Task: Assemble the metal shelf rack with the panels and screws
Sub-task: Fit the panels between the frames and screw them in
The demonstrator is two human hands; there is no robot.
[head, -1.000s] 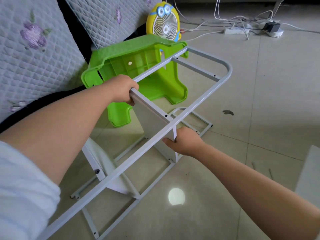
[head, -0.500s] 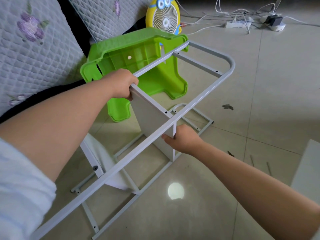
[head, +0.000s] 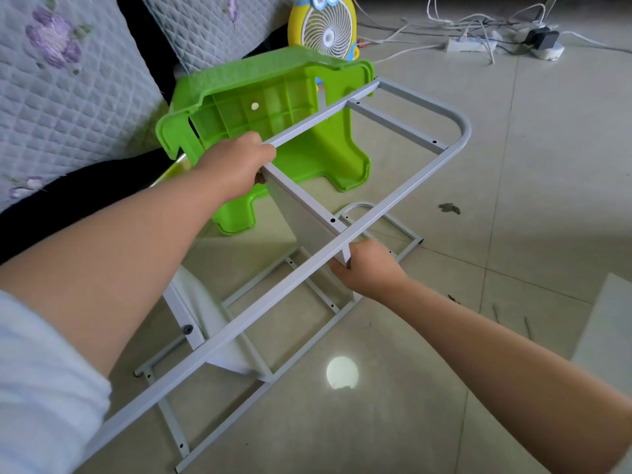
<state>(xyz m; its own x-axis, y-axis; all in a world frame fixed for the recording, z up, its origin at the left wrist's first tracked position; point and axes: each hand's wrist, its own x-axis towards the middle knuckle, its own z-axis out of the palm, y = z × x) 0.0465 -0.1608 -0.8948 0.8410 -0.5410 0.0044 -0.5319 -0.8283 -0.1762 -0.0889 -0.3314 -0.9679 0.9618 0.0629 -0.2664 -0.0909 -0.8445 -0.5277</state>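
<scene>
**Both hands on upright shelf panel, rack half built on floor**

Nearest us, bottom L: the pale sleeve (head: 41, 388) of the L arm. Just past it a near panel (head: 208, 316) stands tilted btw the two side frames, w/ a dark screw (head: 187, 329) in its flange. The lower side frame (head: 307, 346) lies flat on the tiled floor (head: 547, 165). A round light spot (head: 342, 372) shines on the tile beside it.

At the R edge we see a white board (head: 608, 330), partly cut off. A few thin loose rods or screws (head: 528, 326) lie near it, too small for us to tell which.

The R hand (head: 367, 268) pinches the near edge of the shelf panel (head: 301, 217), thumb on the face toward us, fingers hidden behind. It sits right under the near rail of the upper side frame (head: 410, 188). The shelf panel stands upright btw the frames, bottom edge down at the lower side frame.

The L hand (head: 239, 159) is curled over the panel's far top corner, where the upper frame's other rail meets it; fingertips are hidden. The upper side frame is off the floor and tilted, rounded end pointing away from us.

Behind it a green plastic stool (head: 246, 75) lies tipped on its side, next to a quilted cover (head: 68, 80) w/ purple flowers. Farther back are a yellow cartoon fan (head: 325, 32), then a power strip (head: 470, 46) w/ tangled cables on the floor.
</scene>
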